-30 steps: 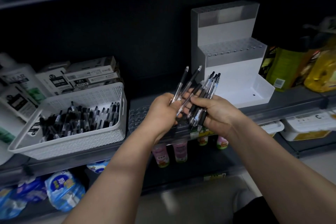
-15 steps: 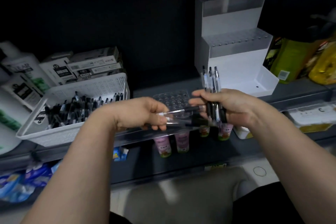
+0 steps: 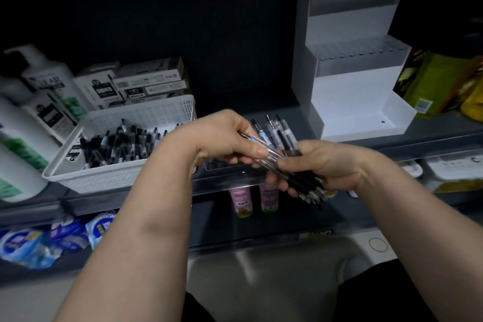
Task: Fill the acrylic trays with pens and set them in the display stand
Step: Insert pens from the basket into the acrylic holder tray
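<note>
My right hand (image 3: 324, 165) grips a bundle of black-and-clear pens (image 3: 281, 136), tips fanning up and to the left. My left hand (image 3: 227, 138) pinches one clear pen (image 3: 258, 145) that lies across the bundle. Under both hands, on the shelf's front edge, lies a clear acrylic tray (image 3: 222, 166) with round holes, mostly hidden. A white basket (image 3: 109, 178) at the left holds several more pens. The white stepped display stand (image 3: 350, 86) stands at the back right with two perforated trays seated in its upper steps; its bottom step holds no tray.
Pen boxes (image 3: 146, 83) are stacked behind the basket, with white bottles (image 3: 34, 112) at the far left. Green and yellow packages (image 3: 439, 81) stand right of the stand. Small pink bottles (image 3: 241, 201) and blue packs (image 3: 52, 238) sit on the lower shelf.
The bundle in my right hand tilted from upright to slanting left. My left hand came up against it with a single pen. The camera moved closer.
</note>
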